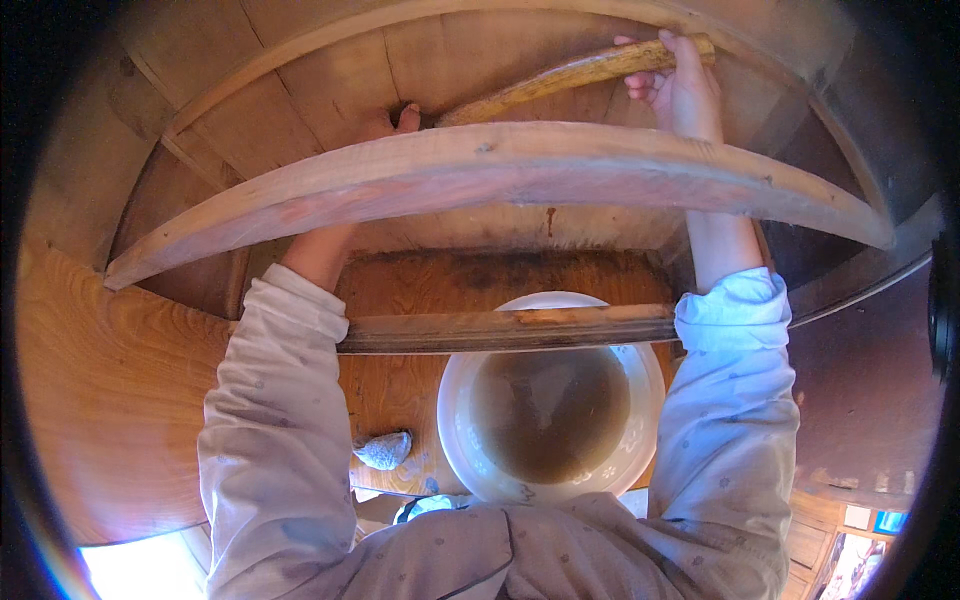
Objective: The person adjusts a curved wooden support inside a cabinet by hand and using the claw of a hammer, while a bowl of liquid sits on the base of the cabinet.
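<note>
A long yellowish-brown wooden strip (565, 82) slants across the inside of a wooden cabinet-like frame, its right end higher. Near that right end, my right hand (690, 85) grips it between thumb and fingers. My left hand (392, 124) is by the strip's lower left end; only the thumb and a bit of the hand show, the fingers being hidden behind a curved wooden beam (480, 165). Whether the left hand holds the strip cannot be made out. Both forearms reach up behind the beam.
Below stands a white basin (452, 425) of murky brown water, partly under a straight wooden rail (510, 330). A small greyish wrapped lump (383, 450) lies left of it on the wooden surface (390, 385). Plank panels (330, 70) form the frame's back.
</note>
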The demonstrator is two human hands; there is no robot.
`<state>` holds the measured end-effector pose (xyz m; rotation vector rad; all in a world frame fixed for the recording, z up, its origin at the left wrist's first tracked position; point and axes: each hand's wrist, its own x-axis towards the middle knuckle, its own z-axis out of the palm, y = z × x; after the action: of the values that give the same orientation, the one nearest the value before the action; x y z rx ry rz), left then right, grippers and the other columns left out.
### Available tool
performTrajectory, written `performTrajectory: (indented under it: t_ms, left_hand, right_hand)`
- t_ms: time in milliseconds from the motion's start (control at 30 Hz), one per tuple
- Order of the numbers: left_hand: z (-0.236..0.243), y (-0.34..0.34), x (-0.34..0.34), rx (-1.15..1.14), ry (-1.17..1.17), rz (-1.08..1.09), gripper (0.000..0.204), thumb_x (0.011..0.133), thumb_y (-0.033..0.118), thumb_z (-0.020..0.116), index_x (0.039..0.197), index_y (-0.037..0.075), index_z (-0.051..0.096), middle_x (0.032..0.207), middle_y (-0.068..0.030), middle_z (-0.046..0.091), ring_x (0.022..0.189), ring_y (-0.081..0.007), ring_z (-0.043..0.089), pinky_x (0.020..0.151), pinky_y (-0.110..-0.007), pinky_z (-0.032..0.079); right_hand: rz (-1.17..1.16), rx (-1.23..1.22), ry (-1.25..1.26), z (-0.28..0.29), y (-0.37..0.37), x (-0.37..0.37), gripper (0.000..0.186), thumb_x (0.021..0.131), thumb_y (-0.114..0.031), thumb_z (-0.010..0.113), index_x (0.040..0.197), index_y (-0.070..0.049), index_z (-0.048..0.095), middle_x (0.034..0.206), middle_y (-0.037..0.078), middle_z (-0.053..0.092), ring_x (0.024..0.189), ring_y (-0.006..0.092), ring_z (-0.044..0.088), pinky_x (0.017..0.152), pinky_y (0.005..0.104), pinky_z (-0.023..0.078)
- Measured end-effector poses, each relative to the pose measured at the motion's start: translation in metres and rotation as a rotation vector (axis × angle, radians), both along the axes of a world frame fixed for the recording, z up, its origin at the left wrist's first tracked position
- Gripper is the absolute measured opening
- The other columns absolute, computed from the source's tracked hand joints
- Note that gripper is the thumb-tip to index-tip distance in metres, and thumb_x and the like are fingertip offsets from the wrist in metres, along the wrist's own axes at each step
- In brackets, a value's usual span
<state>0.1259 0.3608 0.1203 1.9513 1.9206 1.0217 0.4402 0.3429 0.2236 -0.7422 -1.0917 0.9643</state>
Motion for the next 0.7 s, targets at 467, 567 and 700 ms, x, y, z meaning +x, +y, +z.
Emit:
performTrajectory:
  t_ms: [467,567,700]
  left_hand:
    - [0.037,-0.012,0.018,-0.225,-0.253,-0.129,0.041,0.091,0.036,0.047,0.114,0.003,0.054,0.104,-0.0180,0.061,0.098,-0.0354,0.054,0.090,-0.042,0.042]
    - [0.017,-0.022,0.014,-0.053,-0.078,-0.017,0.042,0.091,0.036,0.047,0.114,0.003,0.054,0.105,-0.0181,0.061,0.099,-0.0354,0.054,0.090,-0.041,0.042]
    - [0.012,-0.026,0.012,-0.007,-0.049,0.009,0.042,0.091,0.037,0.046,0.115,0.003,0.054,0.106,-0.0182,0.060,0.099,-0.0355,0.054,0.090,-0.041,0.042]
  right_hand:
    - [0.130,-0.071,0.099,-0.005,0.007,0.012,0.020,0.089,-0.028,0.053,0.093,-0.009,0.055,0.083,0.009,0.066,0.054,0.0094,0.052,0.049,0.0221,0.043]
    - [0.127,-0.074,0.113,-0.002,0.005,0.008,0.020,0.089,-0.028,0.053,0.091,-0.008,0.056,0.083,0.009,0.066,0.054,0.0089,0.052,0.050,0.0217,0.043]
    - [0.120,-0.035,0.120,0.001,0.003,0.001,0.022,0.089,-0.029,0.054,0.089,-0.007,0.057,0.080,0.009,0.066,0.053,0.0104,0.054,0.048,0.0228,0.045]
